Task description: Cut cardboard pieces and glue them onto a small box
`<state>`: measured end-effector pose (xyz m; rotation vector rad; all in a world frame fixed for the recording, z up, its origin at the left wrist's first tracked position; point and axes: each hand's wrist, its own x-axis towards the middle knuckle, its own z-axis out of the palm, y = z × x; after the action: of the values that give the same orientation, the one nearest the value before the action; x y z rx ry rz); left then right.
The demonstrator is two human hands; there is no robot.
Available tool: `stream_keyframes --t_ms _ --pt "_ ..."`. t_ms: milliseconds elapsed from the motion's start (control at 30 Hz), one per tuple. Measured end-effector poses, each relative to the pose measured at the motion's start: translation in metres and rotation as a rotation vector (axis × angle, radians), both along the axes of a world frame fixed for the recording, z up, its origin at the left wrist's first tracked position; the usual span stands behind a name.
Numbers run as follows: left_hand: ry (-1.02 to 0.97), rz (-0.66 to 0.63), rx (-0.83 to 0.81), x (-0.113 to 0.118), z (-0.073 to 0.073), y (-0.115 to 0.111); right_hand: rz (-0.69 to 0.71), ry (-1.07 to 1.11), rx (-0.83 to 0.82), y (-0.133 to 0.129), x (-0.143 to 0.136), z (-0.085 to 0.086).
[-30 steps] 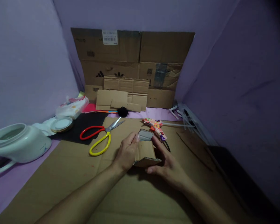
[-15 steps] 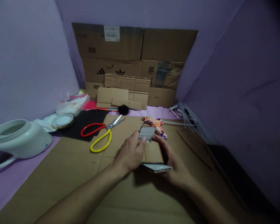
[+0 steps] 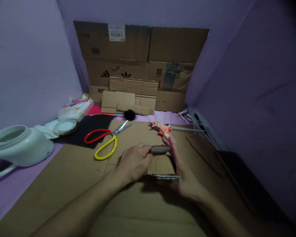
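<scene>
A small folded cardboard piece (image 3: 163,165) is held between both hands, above the cardboard sheet (image 3: 128,210). Its far flap stands raised with a grey face, and a thin pale flap edge shows at the near side. My left hand (image 3: 136,162) grips the left side, fingers closed on it near the far flap. My right hand (image 3: 181,169) is around the right side, fingers extended along it and the thumb side partly hidden beneath. Beyond the hands lies a floral-patterned glue gun (image 3: 161,128). Scissors (image 3: 108,140) with red and yellow handles lie partly open to the left.
At the left are a white teapot (image 3: 27,148), a round lid (image 3: 64,126) and black paper (image 3: 86,131). Black yarn (image 3: 130,114) sits before upright cardboard pieces (image 3: 118,100). Clear sticks (image 3: 199,121) lie back right; a dark object (image 3: 249,181) is at right.
The cardboard piece has tilted, so its far flap looks flatter and has shifted slightly right. My left fingers have moved along it. The whole view has shifted slightly.
</scene>
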<state>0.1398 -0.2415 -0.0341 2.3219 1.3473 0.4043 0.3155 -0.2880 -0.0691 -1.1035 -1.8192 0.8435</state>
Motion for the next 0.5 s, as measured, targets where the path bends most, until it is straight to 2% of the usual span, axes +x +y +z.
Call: stream_keyframes --t_ms 133,233,400,500 --pt "0.046 -0.085 -0.007 -0.001 0.005 -0.004 0.035 -0.011 -0.026 -0.002 0.0 -0.002" --pt "0.066 -0.084 -0.018 -0.004 0.009 -0.007 0.074 0.007 -0.06 -0.002 -0.002 -0.001" --pt "0.047 -0.072 -0.122 -0.03 0.018 -0.012 0.017 -0.036 -0.029 0.0 -0.004 0.002" --pt "0.025 -0.092 -0.18 -0.044 0.024 -0.011 -0.02 -0.023 -0.073 0.0 -0.004 0.004"
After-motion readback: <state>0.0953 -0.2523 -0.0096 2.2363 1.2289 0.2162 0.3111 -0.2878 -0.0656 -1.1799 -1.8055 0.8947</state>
